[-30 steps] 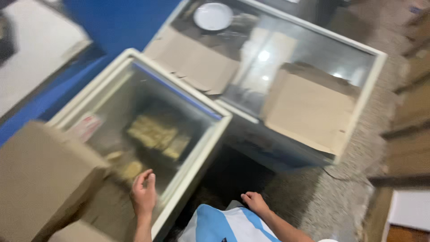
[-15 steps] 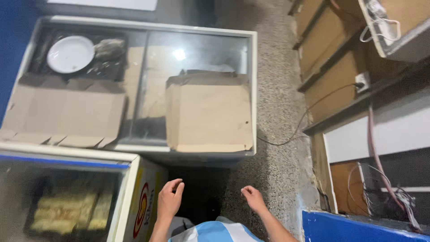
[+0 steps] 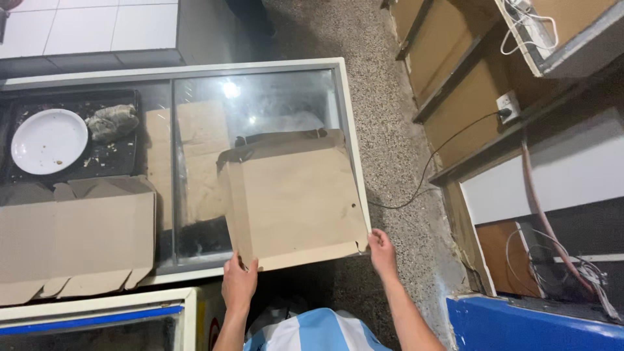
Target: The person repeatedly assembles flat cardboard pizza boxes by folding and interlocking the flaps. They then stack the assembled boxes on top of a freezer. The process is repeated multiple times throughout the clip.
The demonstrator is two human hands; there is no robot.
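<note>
Both hands, left point(image 3: 239, 284) and right point(image 3: 382, 250), gripped the six-o'clock edge of the flat cardboard sheet point(image 3: 296, 201), seemingly light, stiff, bendable.

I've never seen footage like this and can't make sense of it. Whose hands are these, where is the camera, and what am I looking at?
There is no machine here: a person wears one camera on the head, so the picture looks straight down at their own two bare hands. The left hand grips the near edge of a flattened brown cardboard box, and the right hand holds its near right corner. The box rests on the glass lid of a chest freezer. Further left on that lid lie another flattened cardboard, a white plate with crumbs and a crumpled grey lump on a dark tray. At the bottom left is the corner of a second freezer. A black cable runs over the speckled floor to a wall socket.
</note>
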